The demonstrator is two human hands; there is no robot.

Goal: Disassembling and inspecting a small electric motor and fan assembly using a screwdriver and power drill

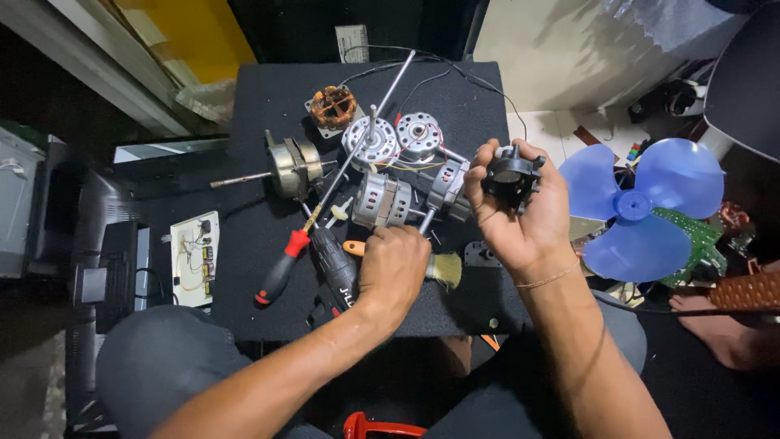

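Your right hand (520, 213) has its fingers (486, 154) wrapped round a black motor housing (510, 176), lifted above the tabletop (268, 97). Your left hand (394, 264), curled shut, covers a brush (439, 269) handle. Motor parts (382, 199), a red-handled screwdriver (280, 272) and a blue fan blade (642, 207) crowd round.

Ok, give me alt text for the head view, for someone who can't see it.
Right hand holds up a black motor part; left hand rests fisted by a brush on a black mat strewn with fan motors.
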